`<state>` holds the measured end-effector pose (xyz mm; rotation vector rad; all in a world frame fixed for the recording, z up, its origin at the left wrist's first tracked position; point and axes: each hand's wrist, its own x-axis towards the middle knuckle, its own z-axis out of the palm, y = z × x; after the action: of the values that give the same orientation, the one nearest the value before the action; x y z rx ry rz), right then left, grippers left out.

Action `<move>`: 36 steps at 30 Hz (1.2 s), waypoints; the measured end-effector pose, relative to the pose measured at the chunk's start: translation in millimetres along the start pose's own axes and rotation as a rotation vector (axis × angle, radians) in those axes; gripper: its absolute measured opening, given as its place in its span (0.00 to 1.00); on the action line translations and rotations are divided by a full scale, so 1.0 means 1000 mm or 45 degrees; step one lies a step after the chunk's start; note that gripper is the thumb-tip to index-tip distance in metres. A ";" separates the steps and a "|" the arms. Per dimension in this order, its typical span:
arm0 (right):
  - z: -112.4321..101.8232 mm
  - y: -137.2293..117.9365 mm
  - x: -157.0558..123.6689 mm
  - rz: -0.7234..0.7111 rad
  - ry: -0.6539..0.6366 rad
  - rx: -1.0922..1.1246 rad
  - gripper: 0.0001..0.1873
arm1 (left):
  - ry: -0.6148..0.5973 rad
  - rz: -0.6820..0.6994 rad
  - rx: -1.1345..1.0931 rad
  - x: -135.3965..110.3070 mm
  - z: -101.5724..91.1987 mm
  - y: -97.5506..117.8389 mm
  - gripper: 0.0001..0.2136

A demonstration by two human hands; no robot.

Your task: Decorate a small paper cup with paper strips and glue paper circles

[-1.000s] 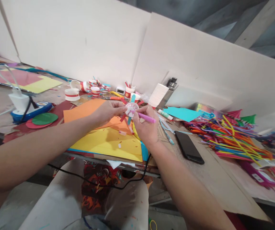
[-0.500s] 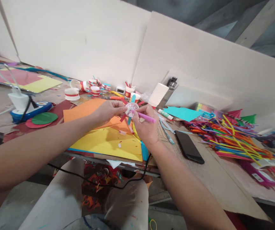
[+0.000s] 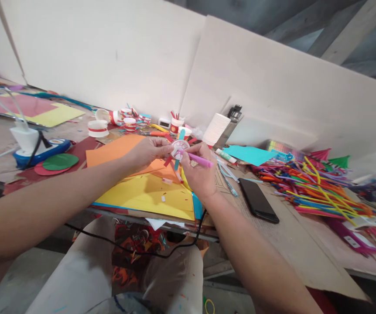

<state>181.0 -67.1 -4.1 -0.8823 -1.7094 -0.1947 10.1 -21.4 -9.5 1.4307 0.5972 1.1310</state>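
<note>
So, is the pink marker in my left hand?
No, your right hand holds the pink marker, while your left hand holds the round white piece with coloured strips.

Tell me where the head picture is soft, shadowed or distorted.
In the head view, the white disc shows its markings softly; a shadow darkens part of the yellow paper; the far right edge smears; the forearms look stretched by the wide angle.
</note>
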 end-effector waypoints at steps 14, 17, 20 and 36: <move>0.000 -0.001 0.000 -0.044 0.009 0.009 0.05 | -0.015 -0.004 0.010 0.000 0.001 0.001 0.17; 0.001 0.000 0.000 -0.034 0.005 0.010 0.05 | -0.015 -0.005 0.012 0.000 0.001 0.001 0.17; 0.001 0.000 0.000 -0.029 -0.003 0.008 0.05 | -0.008 -0.005 0.011 0.000 0.001 0.001 0.17; 0.003 0.001 -0.001 -0.070 0.011 -0.041 0.06 | -0.032 -0.011 -0.012 0.001 0.001 0.000 0.19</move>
<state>179.4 -65.5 -6.2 -0.8572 -1.7277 -0.2631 11.2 -20.8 -8.6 1.4308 0.5796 1.1063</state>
